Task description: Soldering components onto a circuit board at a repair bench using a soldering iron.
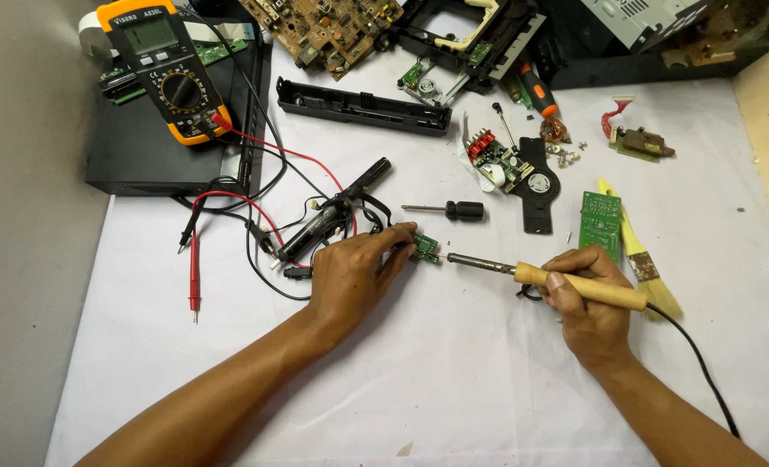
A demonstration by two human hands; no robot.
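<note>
Our left hand (354, 272) pinches a small green board (426, 248) on the white sheet (454, 372); our right hand (588, 298) grips a soldering iron (544, 278), its tip just right of the board. Beyond the board lie a black screwdriver (449, 209) and red and black probe leads (229, 216). Right of the iron, a brush (644, 264) and a larger green board (601, 220). Farthest, up left, a yellow multimeter (164, 69).
</note>
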